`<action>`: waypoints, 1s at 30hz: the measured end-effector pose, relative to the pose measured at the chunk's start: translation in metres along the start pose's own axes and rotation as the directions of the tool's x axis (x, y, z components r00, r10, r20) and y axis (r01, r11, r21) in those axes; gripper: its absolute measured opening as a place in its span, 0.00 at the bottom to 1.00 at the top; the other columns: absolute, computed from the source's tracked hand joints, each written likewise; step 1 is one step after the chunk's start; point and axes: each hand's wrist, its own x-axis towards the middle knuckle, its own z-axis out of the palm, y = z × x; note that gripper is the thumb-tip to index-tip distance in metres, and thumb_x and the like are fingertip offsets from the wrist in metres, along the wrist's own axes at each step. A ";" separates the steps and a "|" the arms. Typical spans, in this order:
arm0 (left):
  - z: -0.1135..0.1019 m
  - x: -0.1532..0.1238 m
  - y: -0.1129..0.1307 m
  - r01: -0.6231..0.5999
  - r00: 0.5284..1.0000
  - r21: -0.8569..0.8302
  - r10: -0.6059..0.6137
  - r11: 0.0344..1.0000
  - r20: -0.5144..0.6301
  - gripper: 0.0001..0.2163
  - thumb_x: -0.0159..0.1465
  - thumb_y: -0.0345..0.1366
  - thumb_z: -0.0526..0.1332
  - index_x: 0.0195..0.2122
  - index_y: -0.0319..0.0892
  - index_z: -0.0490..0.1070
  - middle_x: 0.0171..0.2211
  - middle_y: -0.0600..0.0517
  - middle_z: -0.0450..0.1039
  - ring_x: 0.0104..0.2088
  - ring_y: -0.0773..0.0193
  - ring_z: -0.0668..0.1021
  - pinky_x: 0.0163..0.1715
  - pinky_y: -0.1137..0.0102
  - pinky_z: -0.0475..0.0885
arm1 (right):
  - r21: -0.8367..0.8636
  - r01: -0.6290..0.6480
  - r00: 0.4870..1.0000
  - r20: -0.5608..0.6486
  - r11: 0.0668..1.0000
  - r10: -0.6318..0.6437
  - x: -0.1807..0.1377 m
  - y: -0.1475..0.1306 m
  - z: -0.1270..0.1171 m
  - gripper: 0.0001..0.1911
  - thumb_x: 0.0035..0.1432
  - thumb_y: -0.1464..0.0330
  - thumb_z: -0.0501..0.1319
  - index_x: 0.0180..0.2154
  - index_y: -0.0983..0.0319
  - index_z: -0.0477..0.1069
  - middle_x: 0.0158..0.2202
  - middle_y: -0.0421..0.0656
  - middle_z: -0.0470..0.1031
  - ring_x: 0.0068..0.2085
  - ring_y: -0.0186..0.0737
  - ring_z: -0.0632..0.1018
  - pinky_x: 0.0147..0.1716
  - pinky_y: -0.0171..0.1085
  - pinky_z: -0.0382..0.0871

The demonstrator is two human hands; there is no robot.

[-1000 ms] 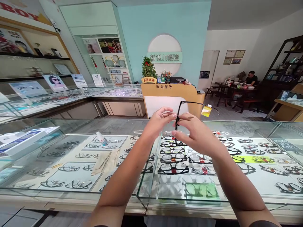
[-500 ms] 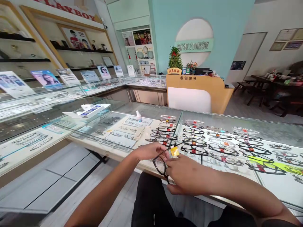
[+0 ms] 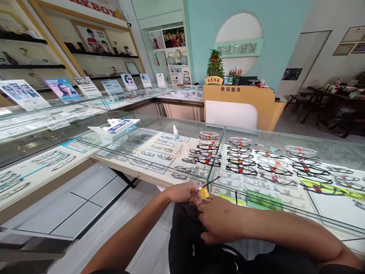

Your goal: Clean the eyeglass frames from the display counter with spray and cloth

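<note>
Both hands hold a pair of dark-framed eyeglasses point(image 3: 190, 211) in front of the counter's near edge, above the lap. My left hand point(image 3: 184, 192) is closed on the upper part, with the fingers pinched beside a thin dark temple arm that points up to the right. Across from it, my right hand point(image 3: 221, 219) is closed around the right side of the frame and hides much of it. A small yellow square piece point(image 3: 204, 193) shows between the fingertips of the two hands. Whether it is attached to the glasses, I cannot tell.
On the glass counter point(image 3: 159, 121) several rows of eyeglasses point(image 3: 241, 169) lie to the right. A spray bottle point(image 3: 175, 133), a folded beige cloth point(image 3: 180, 150) and an open white box point(image 3: 116, 126) are farther left. Behind stands a wooden cashier desk point(image 3: 239, 91).
My hands and the glasses have drawn back from the counter toward the lap. The view has shifted a little, and the glasses are turned slightly. Both hands keep their hold.
</note>
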 end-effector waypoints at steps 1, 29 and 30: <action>0.001 -0.002 -0.001 -0.005 1.000 0.005 0.005 1.000 -0.004 0.20 0.47 0.50 0.81 0.28 0.42 0.79 0.25 0.55 0.76 0.28 0.65 0.72 0.34 0.70 0.69 | -0.001 0.000 1.000 -0.014 1.000 0.000 0.002 -0.001 0.002 0.26 0.70 0.54 0.63 0.44 0.72 0.86 0.46 0.57 0.87 0.54 0.56 0.84 0.61 0.48 0.70; -0.048 0.003 0.026 -0.184 0.954 -0.022 0.173 0.983 -0.244 0.18 0.53 0.49 0.80 0.35 0.39 0.84 0.33 0.47 0.83 0.34 0.62 0.80 0.39 0.70 0.74 | 0.046 -0.150 0.959 -0.236 0.988 0.157 0.006 0.036 -0.013 0.22 0.72 0.57 0.61 0.48 0.70 0.82 0.49 0.57 0.83 0.54 0.57 0.83 0.57 0.51 0.75; -0.049 0.006 0.030 -0.211 0.941 0.008 0.205 0.977 -0.268 0.18 0.53 0.49 0.80 0.34 0.39 0.84 0.34 0.47 0.83 0.35 0.62 0.80 0.40 0.69 0.74 | 0.062 -0.167 0.955 -0.236 0.984 0.178 0.005 0.041 -0.015 0.22 0.72 0.57 0.61 0.47 0.69 0.82 0.49 0.57 0.83 0.53 0.56 0.83 0.59 0.52 0.75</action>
